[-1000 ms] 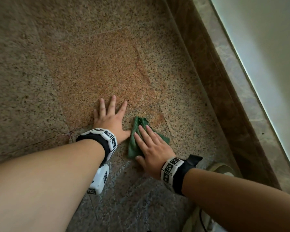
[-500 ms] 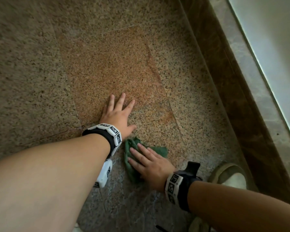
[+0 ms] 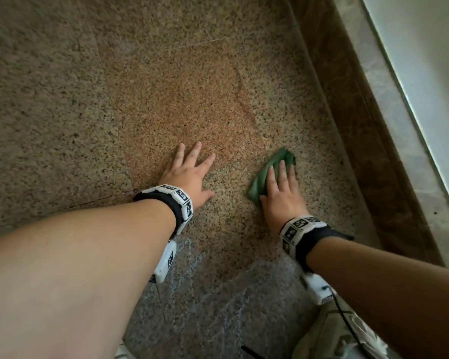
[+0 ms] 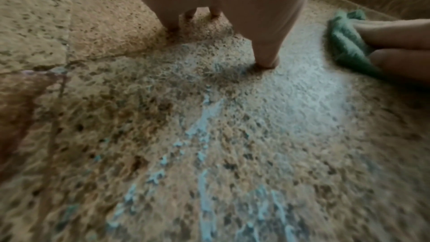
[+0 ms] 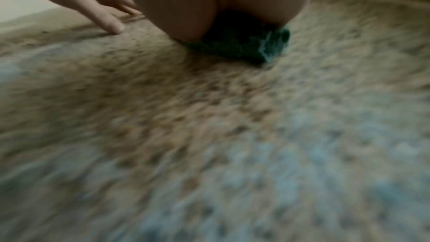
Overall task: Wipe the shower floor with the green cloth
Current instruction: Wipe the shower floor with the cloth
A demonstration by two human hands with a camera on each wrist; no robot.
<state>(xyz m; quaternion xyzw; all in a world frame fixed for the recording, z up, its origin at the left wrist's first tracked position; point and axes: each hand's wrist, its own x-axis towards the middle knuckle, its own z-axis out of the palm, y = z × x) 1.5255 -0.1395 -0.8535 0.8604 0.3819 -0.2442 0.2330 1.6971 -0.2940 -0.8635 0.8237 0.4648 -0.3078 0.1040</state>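
Observation:
The green cloth [image 3: 270, 172] lies bunched on the speckled granite shower floor [image 3: 166, 99], right of centre. My right hand [image 3: 280, 187] presses flat on it with straight fingers, covering its near half. In the left wrist view the green cloth [image 4: 346, 43] shows at the right edge under those fingers [image 4: 395, 38]. In the right wrist view the green cloth [image 5: 251, 47] sticks out dark from under the palm. My left hand [image 3: 189, 172] rests flat on the bare floor to the left of the cloth, fingers spread, holding nothing.
A dark brown stone kerb [image 3: 360, 125] runs along the right side, close to the cloth, with a pale wall [image 3: 425, 60] beyond. Pale wet streaks [image 3: 192, 268] mark the floor near my wrists. A light shoe [image 3: 347, 338] shows at the bottom right.
My right hand has slid the cloth away from beside the left hand, to the right and forward toward the kerb. The left hand stays planted on the floor.

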